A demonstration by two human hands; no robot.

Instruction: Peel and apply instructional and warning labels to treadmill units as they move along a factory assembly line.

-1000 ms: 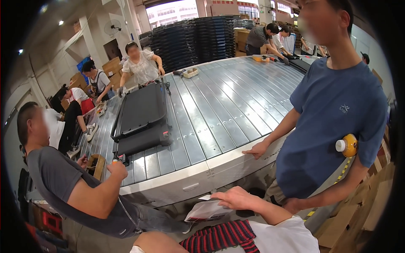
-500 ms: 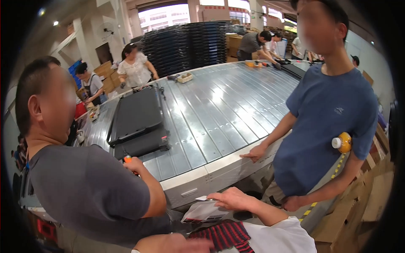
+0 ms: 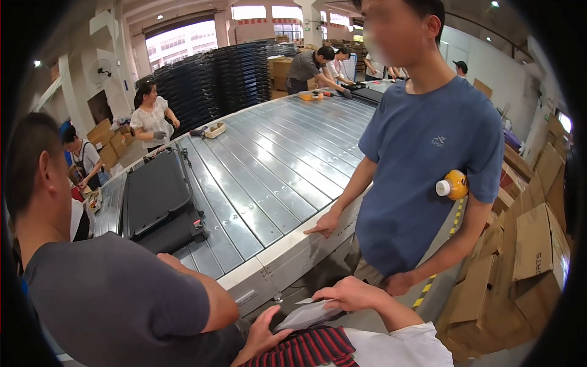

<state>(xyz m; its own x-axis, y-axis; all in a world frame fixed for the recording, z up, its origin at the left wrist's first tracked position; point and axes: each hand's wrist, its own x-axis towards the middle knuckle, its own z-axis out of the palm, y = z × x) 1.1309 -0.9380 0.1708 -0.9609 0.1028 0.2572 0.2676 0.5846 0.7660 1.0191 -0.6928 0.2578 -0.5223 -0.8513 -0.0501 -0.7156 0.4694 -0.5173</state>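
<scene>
We hold a flat grey pouch (image 3: 307,315) low in the head view, just in front of the edge of the big ribbed metal table (image 3: 269,171). Our right hand (image 3: 351,293) lies on its upper edge with the fingers curled over it, pinching it from above. Our left hand (image 3: 266,336) comes up under its lower left corner, fingers half spread and touching the pouch. Below the hands shows a red and dark striped sleeve (image 3: 312,348).

A person in a grey shirt (image 3: 116,300) leans in close on our left. A person in a blue shirt (image 3: 422,171) stands on our right, one hand flat on the table's edge. On the table, well apart from us, lies a black case (image 3: 156,199). Cardboard boxes (image 3: 532,251) stand on the far right.
</scene>
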